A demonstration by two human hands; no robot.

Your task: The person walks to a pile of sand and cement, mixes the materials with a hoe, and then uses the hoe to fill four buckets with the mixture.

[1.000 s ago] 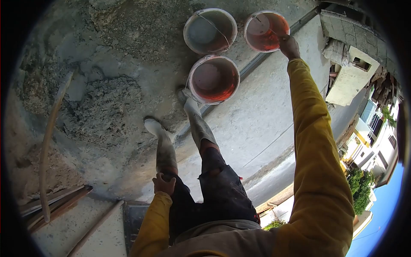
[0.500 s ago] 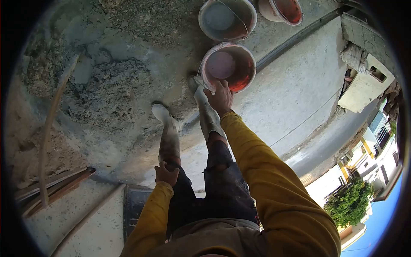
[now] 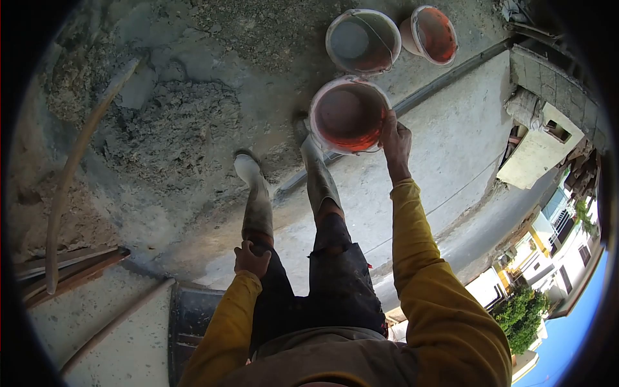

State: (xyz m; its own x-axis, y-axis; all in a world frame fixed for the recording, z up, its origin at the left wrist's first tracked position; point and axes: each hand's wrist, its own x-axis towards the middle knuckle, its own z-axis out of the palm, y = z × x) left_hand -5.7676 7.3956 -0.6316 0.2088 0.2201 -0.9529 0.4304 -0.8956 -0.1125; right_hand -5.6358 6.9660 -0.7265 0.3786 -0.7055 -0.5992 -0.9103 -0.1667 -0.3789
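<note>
My right hand (image 3: 395, 138) grips the right rim of a bucket (image 3: 349, 115), its opening facing me. The bucket's inside is reddish orange with a grey coating, and a thin wire handle hangs at its lower rim. It overlaps the toe of my right boot (image 3: 318, 169) in this view. My left hand (image 3: 252, 259) is closed, its fingers curled, and rests on my left knee just above the other grey-coated boot (image 3: 250, 173). Right beyond the held bucket stands a second bucket (image 3: 362, 42) with a wire handle.
A third, orange-lined bucket (image 3: 433, 35) leans farther right. Wet grey mortar (image 3: 171, 132) lies heaped on the ground at left, beside a long curved wooden handle (image 3: 80, 155). Wooden boards (image 3: 77, 274) lie at lower left. A low concrete ledge (image 3: 445, 116) runs along the right.
My right hand has moved right, from the near rim to the bucket's right rim, and the bucket has turned. My left hand stays at the knee. The view has shifted slightly.
</note>
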